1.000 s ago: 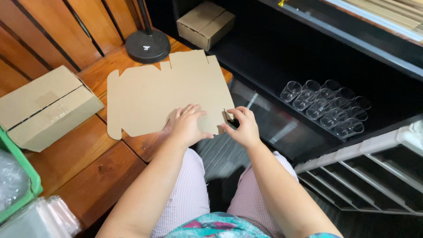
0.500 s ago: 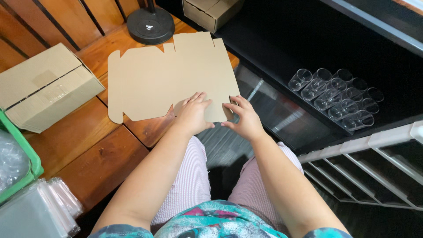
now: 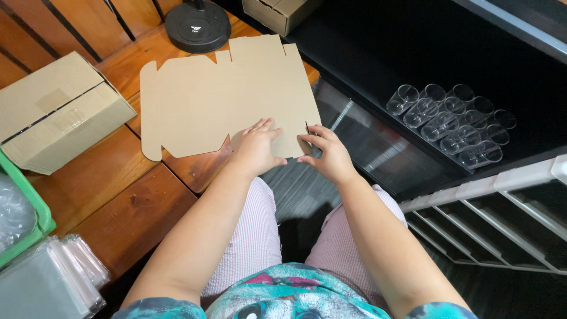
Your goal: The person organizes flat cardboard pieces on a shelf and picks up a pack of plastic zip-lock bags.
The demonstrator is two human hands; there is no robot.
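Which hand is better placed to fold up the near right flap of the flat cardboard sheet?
Probably the right hand: its fingertips touch the near right corner of the cardboard sheet, at the slit. The left hand lies flat on the sheet, pressing it down.

1. A wooden plank table fills the left half of the frame, its boards running diagonally.
2. A flat, unfolded cardboard box blank lies on it at upper centre, its lower right corner overhanging the table's edge.
3. A closed, taped cardboard box sits at left.
4. A round black lamp base stands at the top.
5. A green bin and a stack of clear plastic bags occupy the lower left.
6. A dark shelf at upper right carries clear plastic cups, lying in rows, and a small cardboard box at the top edge.
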